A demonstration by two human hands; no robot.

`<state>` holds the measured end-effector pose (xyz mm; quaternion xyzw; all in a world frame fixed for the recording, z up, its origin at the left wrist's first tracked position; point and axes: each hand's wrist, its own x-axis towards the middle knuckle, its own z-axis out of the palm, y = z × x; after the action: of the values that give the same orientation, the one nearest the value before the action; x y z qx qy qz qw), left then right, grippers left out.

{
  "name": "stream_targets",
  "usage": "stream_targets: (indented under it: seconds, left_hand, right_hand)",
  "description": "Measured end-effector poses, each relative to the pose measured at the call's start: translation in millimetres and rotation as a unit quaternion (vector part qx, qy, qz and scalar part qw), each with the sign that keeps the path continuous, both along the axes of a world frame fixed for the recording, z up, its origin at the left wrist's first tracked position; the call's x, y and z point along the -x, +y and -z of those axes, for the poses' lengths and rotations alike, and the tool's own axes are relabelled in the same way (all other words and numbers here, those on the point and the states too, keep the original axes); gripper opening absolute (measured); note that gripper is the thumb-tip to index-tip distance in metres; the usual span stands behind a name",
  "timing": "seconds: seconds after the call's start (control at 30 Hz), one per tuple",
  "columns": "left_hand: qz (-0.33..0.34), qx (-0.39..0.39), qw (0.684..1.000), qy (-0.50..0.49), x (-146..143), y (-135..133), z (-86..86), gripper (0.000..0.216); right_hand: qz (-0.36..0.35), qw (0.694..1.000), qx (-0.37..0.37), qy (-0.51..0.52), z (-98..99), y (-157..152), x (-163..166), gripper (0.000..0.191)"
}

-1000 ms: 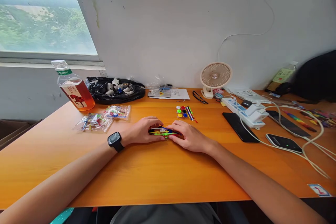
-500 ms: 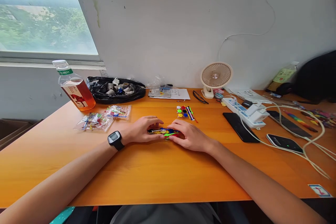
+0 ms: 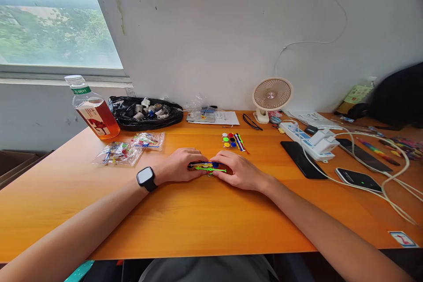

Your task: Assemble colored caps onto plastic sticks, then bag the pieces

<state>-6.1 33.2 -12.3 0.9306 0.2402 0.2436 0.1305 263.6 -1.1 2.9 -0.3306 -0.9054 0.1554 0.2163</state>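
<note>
Both of my hands meet at the middle of the table, cupped round a small pile of thin coloured plastic sticks (image 3: 211, 169). My left hand (image 3: 176, 165), with a smartwatch (image 3: 145, 176) on its wrist, is curled round the pile's left end. My right hand (image 3: 240, 171) curves round the right end, fingertips close to the left ones. Blue, yellow, white and bright green show between the thumbs and fingers; the rest is covered. Just beyond lie small coloured plastic discs (image 3: 226, 139) in rows, beside a row of similar sticks (image 3: 241, 142).
Clear packets of plastic pieces (image 3: 122, 152) lie left, near a tea bottle (image 3: 97, 116) and a black bag (image 3: 125, 114). A fan (image 3: 272, 94), glasses (image 3: 251, 122), power strip (image 3: 306, 141), phones (image 3: 358, 179) and loose white cables (image 3: 396, 180) occupy the back and right.
The left fingers have drawn closer to the right fingertips. Within the pile, the bright green stick now lies level along the front and shows more of its length.
</note>
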Motion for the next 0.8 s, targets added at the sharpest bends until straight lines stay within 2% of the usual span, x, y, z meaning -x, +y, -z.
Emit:
stream_targets:
  seconds: [0.13,0.3,0.53,0.7,0.8]
  left_hand:
    - [-0.005,0.017,1.0,-0.002,2.4,5.0,2.2,0.029]
    - [0.004,0.021,1.0,-0.007,0.9,2.2,-0.9,0.044]
    - [-0.005,0.003,1.0,-0.008,-2.6,0.8,2.3,0.032]
    - [-0.01,0.012,1.0,-0.007,-2.0,2.8,3.0,0.036]
    - [-0.022,0.044,0.998,-0.025,0.1,2.1,0.5,0.044]
  right_hand:
    - [0.004,1.0,0.0,-0.006,-1.3,-1.2,0.1,0.03]
    - [0.008,1.0,-0.005,-0.005,-0.7,-2.7,1.4,0.029]
    - [0.029,0.999,-0.002,-0.019,-0.9,-3.6,2.1,0.029]
    - [0.027,0.999,0.001,-0.025,-1.3,-2.4,1.1,0.029]
    - [0.027,0.999,-0.008,-0.022,-0.9,-1.9,0.1,0.031]
